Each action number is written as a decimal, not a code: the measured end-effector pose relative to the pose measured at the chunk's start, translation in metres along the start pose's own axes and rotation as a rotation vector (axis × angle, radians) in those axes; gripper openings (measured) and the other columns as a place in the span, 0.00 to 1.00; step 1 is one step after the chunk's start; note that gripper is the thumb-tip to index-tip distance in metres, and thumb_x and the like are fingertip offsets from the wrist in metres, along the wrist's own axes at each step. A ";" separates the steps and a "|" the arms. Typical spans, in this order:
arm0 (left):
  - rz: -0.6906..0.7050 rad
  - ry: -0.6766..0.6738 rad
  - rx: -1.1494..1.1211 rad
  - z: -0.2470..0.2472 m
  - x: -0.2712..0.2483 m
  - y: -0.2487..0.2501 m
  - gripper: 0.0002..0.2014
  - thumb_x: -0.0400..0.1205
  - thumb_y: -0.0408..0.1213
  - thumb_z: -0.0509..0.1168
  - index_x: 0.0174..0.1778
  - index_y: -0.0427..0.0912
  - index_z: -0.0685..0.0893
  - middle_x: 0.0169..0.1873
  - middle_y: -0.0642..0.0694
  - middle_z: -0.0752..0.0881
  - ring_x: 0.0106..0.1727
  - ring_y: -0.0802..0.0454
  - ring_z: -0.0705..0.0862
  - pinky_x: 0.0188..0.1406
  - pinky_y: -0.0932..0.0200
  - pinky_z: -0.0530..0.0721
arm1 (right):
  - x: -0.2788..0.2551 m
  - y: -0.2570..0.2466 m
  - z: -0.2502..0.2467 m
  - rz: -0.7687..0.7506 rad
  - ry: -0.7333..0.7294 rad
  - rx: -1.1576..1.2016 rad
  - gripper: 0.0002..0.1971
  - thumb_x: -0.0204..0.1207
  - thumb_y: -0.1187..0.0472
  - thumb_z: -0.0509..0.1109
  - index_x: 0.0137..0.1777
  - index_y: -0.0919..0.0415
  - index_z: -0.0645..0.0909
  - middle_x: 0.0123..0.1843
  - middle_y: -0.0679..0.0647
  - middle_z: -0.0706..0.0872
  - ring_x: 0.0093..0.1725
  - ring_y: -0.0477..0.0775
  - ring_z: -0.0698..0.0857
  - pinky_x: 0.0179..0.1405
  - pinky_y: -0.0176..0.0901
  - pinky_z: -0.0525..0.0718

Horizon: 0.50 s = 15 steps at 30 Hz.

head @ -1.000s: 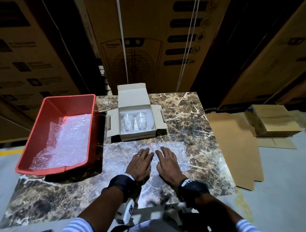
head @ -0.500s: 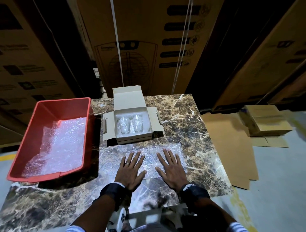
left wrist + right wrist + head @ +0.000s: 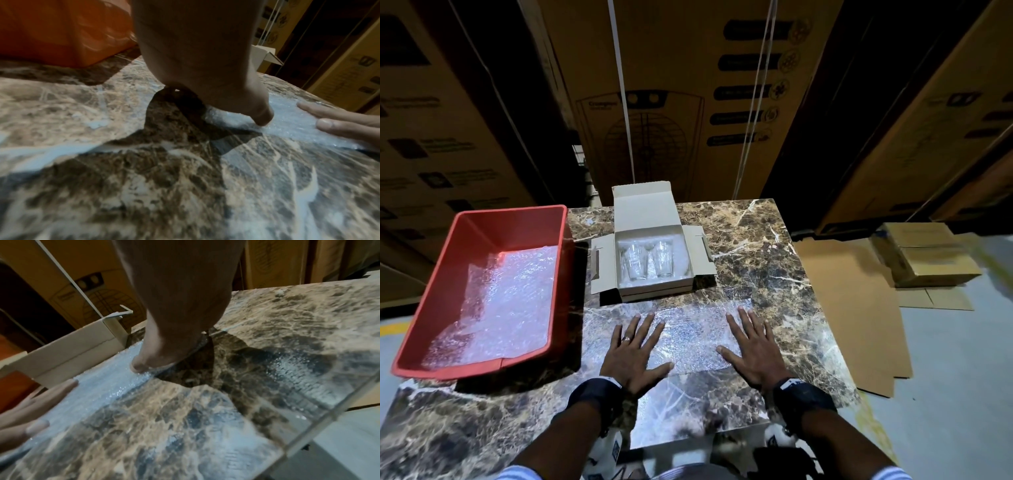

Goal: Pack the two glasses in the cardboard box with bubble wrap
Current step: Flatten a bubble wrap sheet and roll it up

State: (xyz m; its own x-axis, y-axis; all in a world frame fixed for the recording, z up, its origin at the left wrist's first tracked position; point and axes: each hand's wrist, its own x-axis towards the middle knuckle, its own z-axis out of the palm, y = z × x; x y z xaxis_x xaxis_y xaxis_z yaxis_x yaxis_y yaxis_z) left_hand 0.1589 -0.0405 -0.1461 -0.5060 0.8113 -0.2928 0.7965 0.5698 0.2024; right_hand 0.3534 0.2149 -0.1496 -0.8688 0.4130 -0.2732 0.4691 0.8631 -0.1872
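An open cardboard box [image 3: 654, 290] stands at the back middle of the marble table, lid and side flaps spread. Two clear glasses [image 3: 635, 262] [image 3: 663, 258] lie side by side inside it on bubble wrap. A loose sheet of bubble wrap [image 3: 690, 337] lies flat on the table in front of the box. My left hand [image 3: 635, 346] presses flat on the sheet's left part, fingers spread. My right hand [image 3: 751, 342] presses flat on its right part. In the wrist views each thumb rests on the sheet [image 3: 287, 120] [image 3: 98, 386].
A red plastic bin [image 3: 431, 301] with more bubble wrap [image 3: 496, 301] sits at the table's left. Tall printed cartons [image 3: 671, 102] stand behind the table. Flattened cardboard [image 3: 859, 308] and a small closed carton [image 3: 924, 257] lie on the floor to the right. The table's near edge [image 3: 308, 431] is close.
My hands have slid apart across the bubble wrap sheet, the left going left and the right going right, with the fingers spreading wider. The box and glasses have not moved.
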 end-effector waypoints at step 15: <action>0.220 0.112 -0.061 -0.029 0.003 0.034 0.33 0.65 0.73 0.67 0.57 0.54 0.75 0.54 0.53 0.71 0.58 0.49 0.70 0.66 0.44 0.67 | 0.003 -0.034 -0.035 -0.343 -0.016 0.139 0.24 0.74 0.31 0.67 0.56 0.50 0.79 0.55 0.47 0.75 0.54 0.49 0.72 0.49 0.49 0.80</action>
State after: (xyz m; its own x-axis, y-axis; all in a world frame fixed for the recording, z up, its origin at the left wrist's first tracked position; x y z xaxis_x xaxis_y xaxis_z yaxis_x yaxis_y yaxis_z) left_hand 0.1750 -0.0145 -0.1132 -0.3588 0.9242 -0.1310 0.8718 0.3820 0.3067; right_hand 0.3294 0.1970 -0.1109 -0.9771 0.1012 -0.1873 0.1695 0.9021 -0.3969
